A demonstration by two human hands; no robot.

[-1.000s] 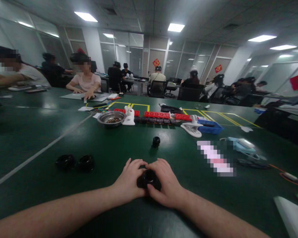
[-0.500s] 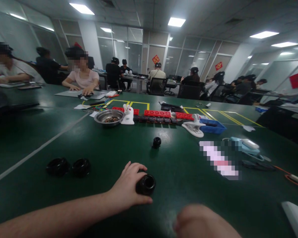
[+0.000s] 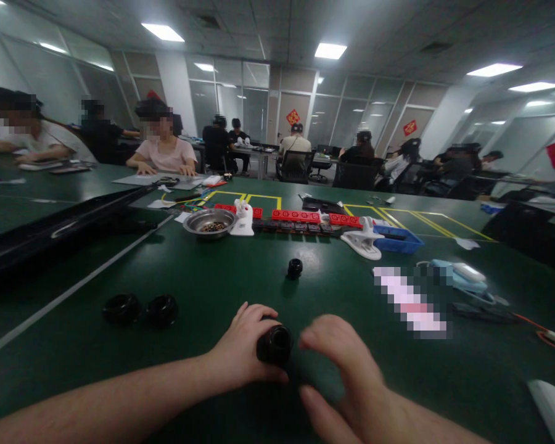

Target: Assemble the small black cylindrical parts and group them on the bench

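On the green table, my left hand [image 3: 243,345] is wrapped round the left side of a black cylindrical part [image 3: 275,345] with a hole in its top. To the right of that part is my right hand [image 3: 345,370], thumb and fingers apart and holding nothing, slightly blurred. A small black ring-like piece [image 3: 295,268] stands farther back, near the middle. Two larger black rings, one [image 3: 121,308] beside the other [image 3: 161,309], lie to the left of my left hand.
Behind are a metal bowl [image 3: 209,224] of small pieces, red blocks [image 3: 296,216] in a row, white clamps [image 3: 243,219] and a blue tray [image 3: 398,240]. A light-blue device [image 3: 462,277] lies right; a long black object [image 3: 74,225] lies left. Several people sit beyond.
My right hand has come up and left toward the black part, its fingers now spread. The long black object now reaches farther into view at left. My left hand still holds the part.
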